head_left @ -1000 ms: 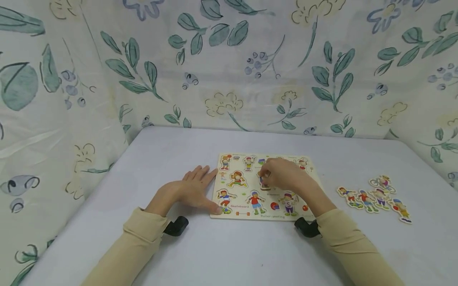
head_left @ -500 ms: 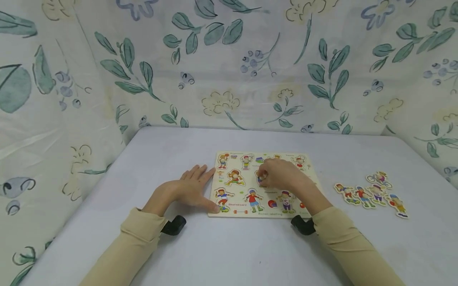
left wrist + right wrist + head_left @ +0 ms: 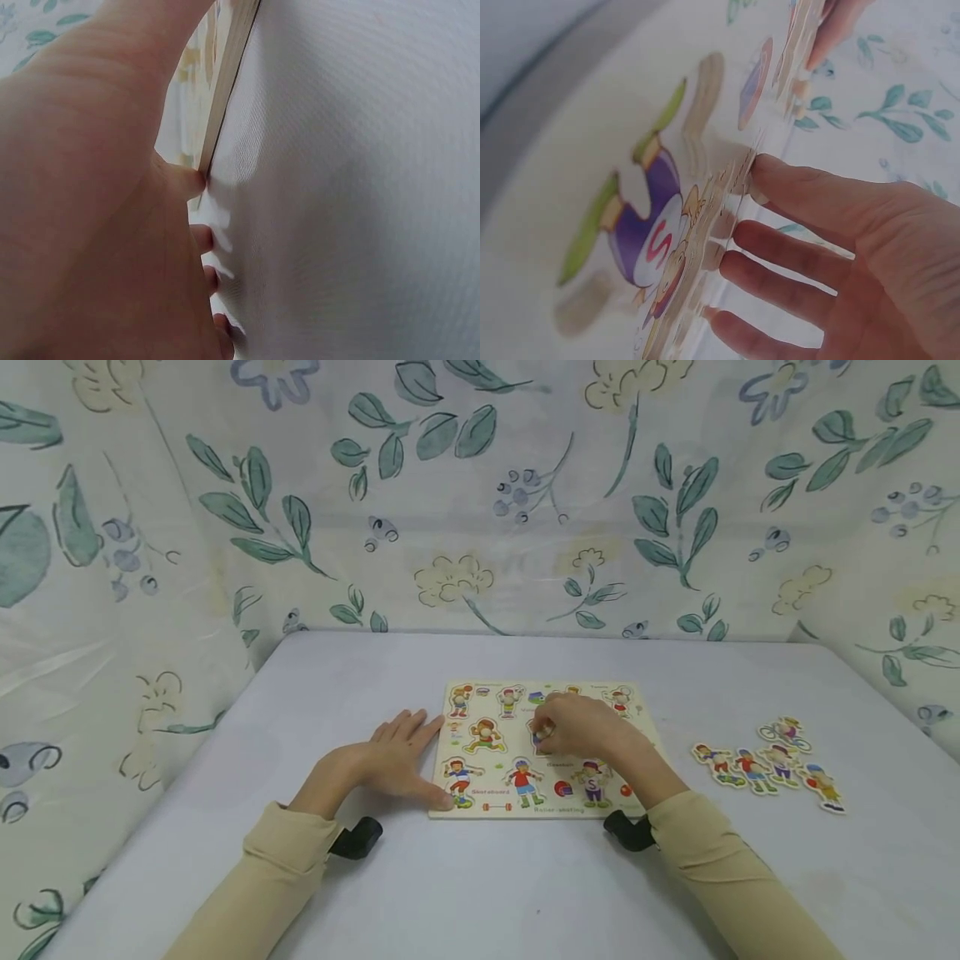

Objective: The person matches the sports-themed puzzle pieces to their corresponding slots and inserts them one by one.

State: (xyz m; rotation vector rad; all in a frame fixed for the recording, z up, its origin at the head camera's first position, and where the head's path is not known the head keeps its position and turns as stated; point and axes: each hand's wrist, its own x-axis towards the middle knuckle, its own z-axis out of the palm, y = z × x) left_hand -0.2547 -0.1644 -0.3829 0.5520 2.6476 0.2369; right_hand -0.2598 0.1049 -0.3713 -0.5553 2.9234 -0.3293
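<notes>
A wooden peg puzzle board [image 3: 525,815], printed with children playing sports, lies flat on the table. My right hand [image 3: 581,727] is over its middle, thumb and fingertips pinching a puzzle piece [image 3: 537,743] with blue on it. The fingers partly cover that piece, so I cannot tell whether it sits fully in its cutout. In the right wrist view, the thumb [image 3: 802,187] and fingers come down close to the board's surface. My left hand [image 3: 390,764] lies spread beside the board's left edge, its thumb touching the lower left corner. The left wrist view shows the thumb against the board's side [image 3: 225,90].
Several loose character pieces [image 3: 752,772] lie in a cluster on the white table [image 3: 465,893], right of the board. One of them, a cyclist [image 3: 784,734], is at the back of the group. A floral cloth [image 3: 450,527] hangs behind the table.
The head view has shifted slightly, so everything appears a little further left. Both hands keep about the same places on the board; the right fingers cover slightly different parts of the piece.
</notes>
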